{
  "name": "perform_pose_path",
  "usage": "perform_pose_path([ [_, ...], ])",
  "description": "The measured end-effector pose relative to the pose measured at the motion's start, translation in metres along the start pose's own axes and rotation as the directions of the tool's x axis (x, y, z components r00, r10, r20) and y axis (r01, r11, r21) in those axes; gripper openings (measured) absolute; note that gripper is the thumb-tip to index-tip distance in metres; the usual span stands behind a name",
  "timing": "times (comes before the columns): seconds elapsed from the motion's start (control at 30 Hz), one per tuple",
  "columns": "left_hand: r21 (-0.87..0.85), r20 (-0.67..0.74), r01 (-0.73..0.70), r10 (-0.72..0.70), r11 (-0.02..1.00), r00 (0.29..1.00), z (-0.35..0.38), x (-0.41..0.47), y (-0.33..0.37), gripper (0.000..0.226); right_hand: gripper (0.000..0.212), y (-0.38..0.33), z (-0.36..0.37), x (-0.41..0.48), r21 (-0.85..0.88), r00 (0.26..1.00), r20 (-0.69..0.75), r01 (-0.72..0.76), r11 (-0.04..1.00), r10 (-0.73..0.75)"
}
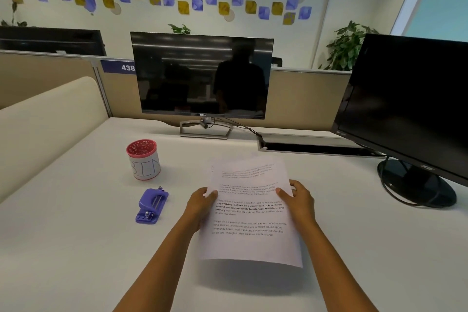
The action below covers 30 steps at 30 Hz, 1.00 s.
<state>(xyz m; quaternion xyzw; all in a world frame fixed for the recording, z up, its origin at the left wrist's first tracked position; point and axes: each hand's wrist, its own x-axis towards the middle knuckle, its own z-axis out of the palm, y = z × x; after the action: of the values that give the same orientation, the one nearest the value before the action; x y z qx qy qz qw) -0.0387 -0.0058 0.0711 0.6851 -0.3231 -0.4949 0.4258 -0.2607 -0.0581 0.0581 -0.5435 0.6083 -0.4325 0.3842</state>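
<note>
Two hands hold one printed sheet of paper (249, 213) above the white desk (76, 248), and we see its shadow on the surface below its near edge, so it hangs clear of the desk. Our left hand (201, 204) pinches the left edge with the thumb on top, and our right hand (297, 200) pinches the right edge the same way; the hands sit well apart, one on each side, about a third of the way down from the far end. We see the sheet's long axis running away from us toward the Dell monitor (202, 75), leaning slightly to the right, with the text reading upright from our side and the far end lifted and a little curled. To the left of the paper a purple hole punch (152, 206) lies on the desk, and beyond it stands a red mesh cup (143, 159) labelled "BIN". We note a second black monitor (410, 106) at the right.
</note>
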Motion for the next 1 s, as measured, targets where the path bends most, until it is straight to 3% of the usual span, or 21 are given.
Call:
perform_pose_path([
  [0.1, 0.087, -0.014, -0.044, 0.045, 0.995, 0.999, -0.003, -0.002, 0.001, 0.039, 0.044, -0.003, 0.0, 0.004, 0.023, 0.999, 0.024, 0.044, 0.999, -0.045],
  [0.2, 0.01, -0.053, -0.061, 0.061, 0.998, 0.997, -0.011, 0.003, 0.001, 0.037, 0.036, -0.004, 0.002, 0.01, 0.008, 0.998, 0.04, 0.049, 0.999, -0.05],
  [0.3, -0.155, -0.099, -0.036, 0.021, 0.987, 0.995, -0.021, 0.01, 0.001, 0.034, 0.034, 0.003, 0.007, 0.019, -0.213, 0.999, -0.028, -0.027, 0.977, 0.021],
  [0.43, -0.267, -0.146, -0.047, 0.007, 0.962, 0.989, -0.032, 0.016, 0.007, 0.035, 0.052, 0.009, 0.012, 0.022, -0.6, 0.991, 0.009, -0.104, 0.793, 0.136],
  [0.57, -0.336, -0.143, -0.049, 0.001, 0.941, 0.99, -0.04, 0.019, 0.015, 0.033, 0.047, 0.008, 0.022, 0.021, -0.761, 0.985, 0.02, -0.097, 0.641, 0.174],
  [0.67, -0.346, -0.142, -0.056, 0.007, 0.937, 0.99, -0.045, 0.022, 0.018, 0.033, 0.042, 0.009, 0.028, 0.02, -0.798, 0.985, 0.017, -0.089, 0.596, 0.17],
  [0.8, -0.35, -0.134, -0.052, 0.004, 0.935, 0.991, -0.046, 0.024, 0.02, 0.035, 0.045, 0.013, 0.03, 0.021, -0.757, 0.981, 0.034, -0.1, 0.645, 0.191],
  [0.93, -0.353, -0.119, -0.044, 0.001, 0.935, 0.993, -0.047, 0.025, 0.019, 0.033, 0.03, 0.015, 0.025, 0.027, -0.533, 0.966, 0.051, -0.189, 0.825, 0.254],
  [1.0, -0.348, -0.114, -0.038, -0.002, 0.937, 0.993, -0.047, 0.025, 0.018, 0.032, 0.019, 0.014, 0.018, 0.027, -0.484, 0.975, 0.047, -0.167, 0.859, 0.216],
])
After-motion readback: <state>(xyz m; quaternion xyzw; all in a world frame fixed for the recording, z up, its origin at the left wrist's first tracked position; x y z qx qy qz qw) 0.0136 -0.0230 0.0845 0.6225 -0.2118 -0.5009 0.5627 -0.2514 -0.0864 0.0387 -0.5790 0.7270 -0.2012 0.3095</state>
